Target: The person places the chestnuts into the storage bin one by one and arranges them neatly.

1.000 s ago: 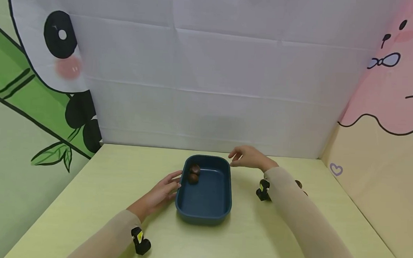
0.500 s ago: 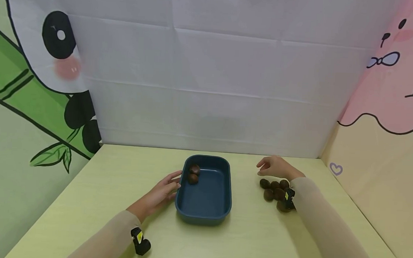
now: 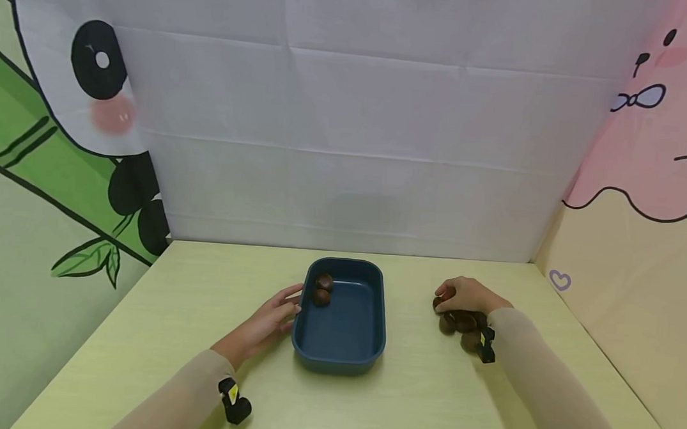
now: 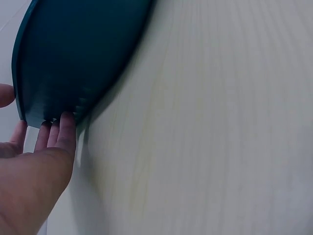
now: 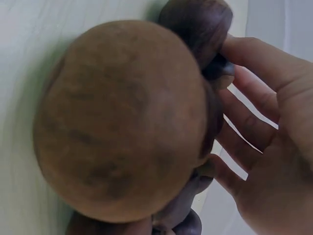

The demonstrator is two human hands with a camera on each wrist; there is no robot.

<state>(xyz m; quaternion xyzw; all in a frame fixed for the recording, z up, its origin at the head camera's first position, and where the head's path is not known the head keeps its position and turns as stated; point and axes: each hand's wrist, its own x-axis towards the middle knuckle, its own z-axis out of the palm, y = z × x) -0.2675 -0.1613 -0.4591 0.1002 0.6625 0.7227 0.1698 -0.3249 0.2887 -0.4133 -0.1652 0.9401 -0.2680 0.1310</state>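
A dark blue rectangular box (image 3: 339, 366) stands on the table, with two brown chestnuts (image 3: 321, 297) by its left inner wall. My left hand (image 3: 265, 321) lies along the box's left side, fingers fairly straight; in the left wrist view its fingertips (image 4: 67, 122) meet the outer wall. To the right of the box, my right hand (image 3: 468, 295) reaches over a cluster of chestnuts (image 3: 464, 321). Its thumb and fingers pinch the chestnut (image 3: 437, 303) at the cluster's left end. The right wrist view has a large chestnut (image 5: 122, 122) close to the camera, hiding part of the cluster.
The pale yellow table (image 3: 225, 280) ends at a white cloth backdrop (image 3: 344, 189). Cartoon-printed side walls flank it, with a panda on the left and a pink figure (image 3: 639, 157) on the right. Black camera mounts (image 3: 234, 402) sit on both sleeves.
My right hand has moved right, away from the box's far right corner, then down onto the chestnut cluster, and its fingers have closed on one. The left hand and box stay put.
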